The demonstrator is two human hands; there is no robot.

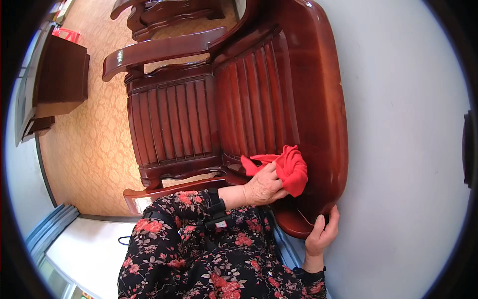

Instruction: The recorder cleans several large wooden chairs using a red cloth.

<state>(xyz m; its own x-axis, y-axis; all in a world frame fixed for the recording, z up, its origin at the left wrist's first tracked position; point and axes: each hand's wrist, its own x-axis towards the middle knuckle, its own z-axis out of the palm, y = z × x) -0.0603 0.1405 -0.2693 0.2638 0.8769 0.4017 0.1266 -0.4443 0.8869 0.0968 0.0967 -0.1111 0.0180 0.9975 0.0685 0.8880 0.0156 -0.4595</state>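
Observation:
My left hand (262,187) holds a bunched red cloth (293,172) against the chair's backrest, near its slats and the near armrest. At the lower right, my right hand (323,235) grips the near end of the backrest's top rail, thumb on one side and fingers partly hidden behind it. The glossy reddish-brown wooden chair (321,149) stands sideways before me. It has a slatted seat (175,123), a slatted back (250,101), a far armrest (164,52) and a near armrest (175,190) that my sleeve partly covers.
A pale wall (396,149) runs close along the chair's back. Another wooden seat (175,15) stands beyond the far armrest. To the left are a dark brown cabinet (61,71), a red plastic stool (67,34) and patterned tan flooring (89,149). A white surface (89,250) lies at lower left.

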